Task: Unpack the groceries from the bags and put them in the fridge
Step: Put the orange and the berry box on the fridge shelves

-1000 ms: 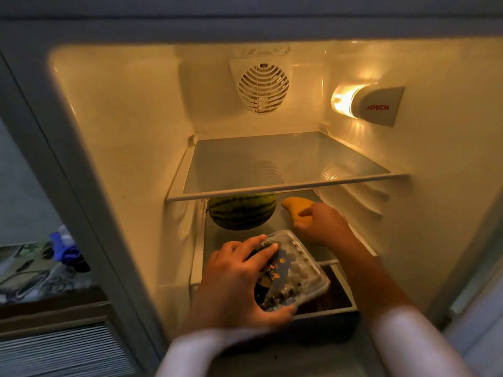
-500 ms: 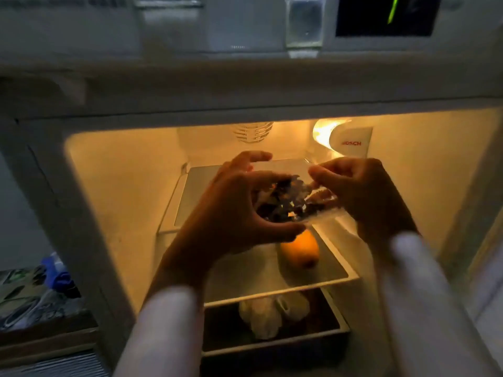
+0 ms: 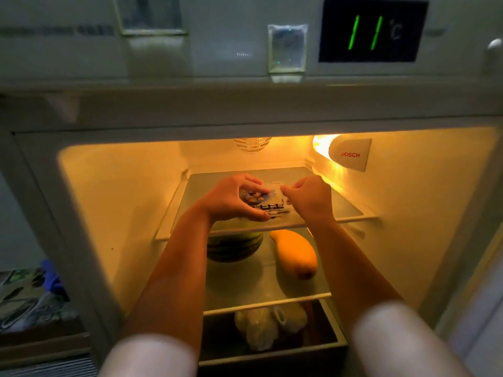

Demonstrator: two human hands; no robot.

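1. A clear plastic box of dark fruit was held between both hands over the middle of the top glass shelf inside the open fridge; whether its base touched the glass could not be told.
2. The left hand was curled round the box's left end, fingers over the lid and thumb underneath.
3. The right hand was bent at the box's right end, its fingers drawn together on the edge of the lid.
4. Bare glass was left on either side of the hands and behind them, as far as the back wall; the white front strip of the shelf ran just beneath the wrists.
5. A lamp cover with red lettering was fixed to the right wall above the shelf's far right corner, and a round vent was set high in the back wall.
6. On the second shelf, a striped watermelon was lodged at the back, partly hidden by the top shelf and the left forearm.
7. An orange-yellow fruit was laid just right of the watermelon, lengthwise, with open glass in front of both.
8. Beneath, a dark drawer was seen with a pale bagged bundle in it.
9. Above the opening, a green "11 °C" was shown on a display.
10. Blurred clutter, with something blue in it, was seen left of the fridge.
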